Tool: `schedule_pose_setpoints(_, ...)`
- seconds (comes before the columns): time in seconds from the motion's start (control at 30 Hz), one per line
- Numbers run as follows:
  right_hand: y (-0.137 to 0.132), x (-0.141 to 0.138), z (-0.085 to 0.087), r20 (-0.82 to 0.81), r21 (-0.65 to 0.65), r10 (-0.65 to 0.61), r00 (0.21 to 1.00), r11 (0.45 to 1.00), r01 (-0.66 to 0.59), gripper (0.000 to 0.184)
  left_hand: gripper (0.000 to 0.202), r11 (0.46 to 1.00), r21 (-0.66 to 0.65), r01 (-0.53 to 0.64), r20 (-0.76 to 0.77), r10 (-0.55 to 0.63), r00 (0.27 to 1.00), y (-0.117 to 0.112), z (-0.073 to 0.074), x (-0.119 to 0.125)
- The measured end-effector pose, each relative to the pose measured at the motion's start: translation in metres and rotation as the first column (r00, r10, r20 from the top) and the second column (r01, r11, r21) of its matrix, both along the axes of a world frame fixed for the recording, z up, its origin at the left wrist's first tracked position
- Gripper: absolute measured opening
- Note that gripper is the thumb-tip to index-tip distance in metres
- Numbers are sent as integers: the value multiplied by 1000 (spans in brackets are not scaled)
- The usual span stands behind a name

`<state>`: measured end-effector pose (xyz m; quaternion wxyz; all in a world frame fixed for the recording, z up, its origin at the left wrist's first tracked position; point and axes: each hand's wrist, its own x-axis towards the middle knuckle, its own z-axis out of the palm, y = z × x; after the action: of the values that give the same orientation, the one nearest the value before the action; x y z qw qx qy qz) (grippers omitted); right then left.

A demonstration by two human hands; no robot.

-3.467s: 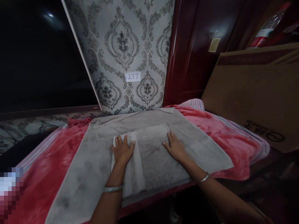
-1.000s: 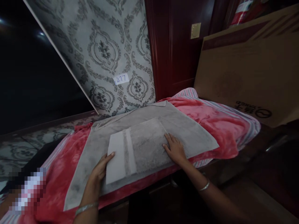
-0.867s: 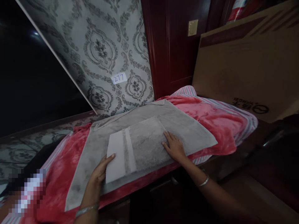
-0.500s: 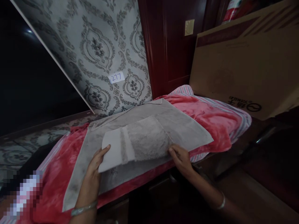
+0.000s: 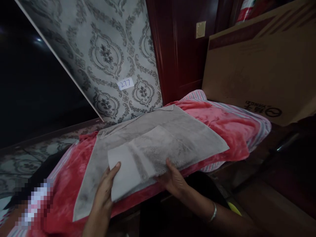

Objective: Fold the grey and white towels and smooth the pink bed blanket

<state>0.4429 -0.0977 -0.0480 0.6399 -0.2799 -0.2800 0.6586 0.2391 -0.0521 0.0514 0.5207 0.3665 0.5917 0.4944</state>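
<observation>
A small folded grey towel (image 5: 145, 154) with a pale band along its left end is raised off a larger grey towel (image 5: 192, 138) spread flat beneath it. My left hand (image 5: 106, 187) grips the folded towel's left edge, thumb on top and fingers under it. My right hand (image 5: 172, 179) holds its near right edge the same way, thumb on top. The large towel lies on a pink fleece blanket (image 5: 222, 128) covering the table.
A patterned grey wall panel (image 5: 111, 56) with a tag reading 277 leans behind the table. A dark red door (image 5: 182, 49) stands beside it, and a large cardboard box (image 5: 256, 65) rests at the right. A pixelated patch sits at the lower left.
Both hands went from pressing flat on the folded towel to gripping its left and near edges. The towel has come up off the large towel and toward me.
</observation>
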Motion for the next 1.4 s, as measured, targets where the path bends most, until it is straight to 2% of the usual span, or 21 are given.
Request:
schedule_pose_setpoints(0.1, 6, -3, 4, -70, -43, -93, 993, 995, 90, 65, 43, 996, -94, -3, 49, 8, 999, -12, -7, 1)
schedule_pose_setpoints(0.23, 15, 4, 12, -42, -104, -189, 981, 977, 184, 52, 44, 987, -163, 14, 155, 12, 988, -21, -20, 2)
schedule_pose_setpoints(0.37, 27, 15, 28, -20, -131, -134, 991, 983, 130, 38, 44, 987, -159, -38, 261, 79, 962, -22, -25, 4)
schedule_pose_setpoints(0.5, 54, 33, 54, 98, -15, -93, 991, 995, 95, 33, 42, 997, -49, -56, 310, 68, 948, -16, -12, 9)
schedule_pose_setpoints(0.57, 74, 44, 71, 227, 59, -86, 970, 995, 75, 37, 44, 995, 80, -57, 299, 31, 954, -14, -4, 16)
schedule_pose_setpoints(0.63, 93, 58, 83, 332, 95, -84, 939, 994, 55, 41, 49, 975, 217, -56, 274, -6, 962, -16, -2, 25)
schedule_pose_setpoints(0.7, 108, 73, 86, 343, 93, -89, 935, 994, 60, 43, 57, 959, 280, -29, 246, -42, 968, -22, -12, 34)
schedule_pose_setpoints(0.77, 114, 92, 75, 263, 47, -77, 962, 997, 66, 41, 62, 969, 235, 78, 223, -132, 966, -33, -36, 38)
schedule_pose_setpoints(0.8, 114, 101, 64, 208, 3, -50, 977, 999, 51, 40, 62, 970, 175, 170, 214, -206, 955, -38, -52, 38)
schedule_pose_setpoints(0.83, 112, 111, 50, 153, -55, -11, 988, 998, 20, 39, 60, 947, 118, 299, 210, -318, 924, -43, -69, 37)
schedule_pose_setpoints(0.9, 104, 130, 19, 46, -206, 88, 995, 976, -77, 37, 51, 858, -39, 512, 216, -493, 843, -51, -99, 29)
schedule_pose_setpoints(0.97, 96, 145, -7, -44, -340, 120, 992, 932, -128, 35, 44, 740, -154, 654, 222, -619, 753, -54, -118, 20)
schedule_pose_setpoints(1.0, 93, 150, -17, -79, -382, 114, 990, 914, -136, 34, 41, 671, -191, 717, 219, -682, 697, -53, -121, 15)
schedule_pose_setpoints(1.07, 90, 155, -27, -122, -421, 82, 989, 898, -127, 31, 41, 523, -223, 823, 203, -801, 564, -49, -113, 10)
schedule_pose_setpoints(1.1, 89, 155, -29, -132, -427, 67, 989, 897, -117, 30, 45, 475, -220, 852, 173, -841, 513, -45, -103, 9)
schedule_pose_setpoints(1.13, 88, 155, -29, -133, -433, 51, 990, 895, -104, 30, 48, 463, -202, 863, 121, -863, 491, -39, -91, 10)
schedule_pose_setpoints(1.17, 88, 154, -28, -127, -441, 36, 991, 893, -89, 30, 51, 498, -165, 851, 48, -858, 511, -31, -78, 11)
schedule_pose_setpoints(1.23, 88, 151, -26, -106, -449, 5, 994, 892, -52, 32, 50, 651, -42, 758, -129, -756, 642, -8, -53, 14)
schedule_pose_setpoints(1.27, 87, 150, -24, -97, -449, -8, 995, 893, -37, 33, 49, 739, 41, 673, -199, -654, 730, 7, -44, 16)
schedule_pose_setpoints(1.33, 86, 149, -22, -98, -441, -14, 995, 897, -31, 32, 46, 851, 169, 497, -283, -441, 852, 41, -35, 18)
schedule_pose_setpoints(1.4, 84, 148, -17, -117, -442, 6, 993, 895, -58, 31, 49, 918, 202, 342, -288, -278, 916, 78, -39, 20)
